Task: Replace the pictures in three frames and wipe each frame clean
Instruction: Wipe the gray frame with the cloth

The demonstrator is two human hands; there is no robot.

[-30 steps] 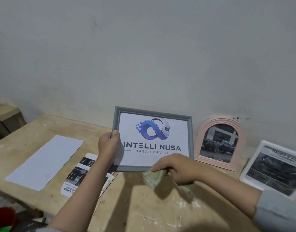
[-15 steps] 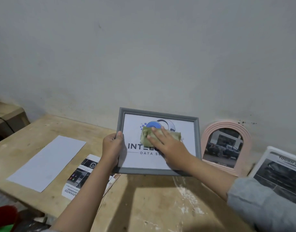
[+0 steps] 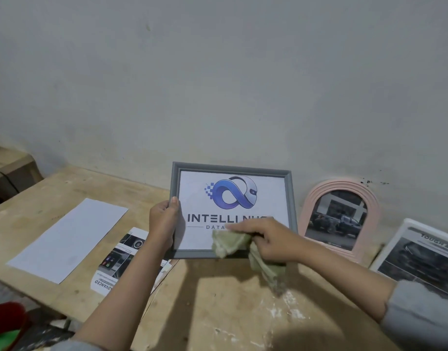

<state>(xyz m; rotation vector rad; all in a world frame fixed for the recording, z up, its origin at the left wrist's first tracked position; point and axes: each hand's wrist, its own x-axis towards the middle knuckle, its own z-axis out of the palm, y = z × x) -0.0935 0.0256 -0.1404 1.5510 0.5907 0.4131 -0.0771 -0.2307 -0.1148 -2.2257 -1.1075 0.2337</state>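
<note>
A grey rectangular frame (image 3: 290,198) with a blue logo picture stands upright on the wooden table (image 3: 212,305). My left hand (image 3: 163,222) grips its left edge, thumb on the front. My right hand (image 3: 264,238) holds a crumpled greenish cloth (image 3: 229,243) against the frame's lower right part; the cloth's tail hangs below the hand. A pink arched frame (image 3: 340,216) with a car photo leans on the wall to the right. A white frame (image 3: 420,252) with a dark car print sits at the far right, partly cut off.
A blank white sheet (image 3: 68,236) lies on the table's left side, and a printed leaflet (image 3: 121,262) lies beside it under my left forearm. A brown box (image 3: 7,168) stands at far left. Something red and green (image 3: 5,328) sits below the table edge.
My right hand with the cloth has slid down from the logo at the frame's middle to its lower right corner. The left hand keeps its grip on the frame.
</note>
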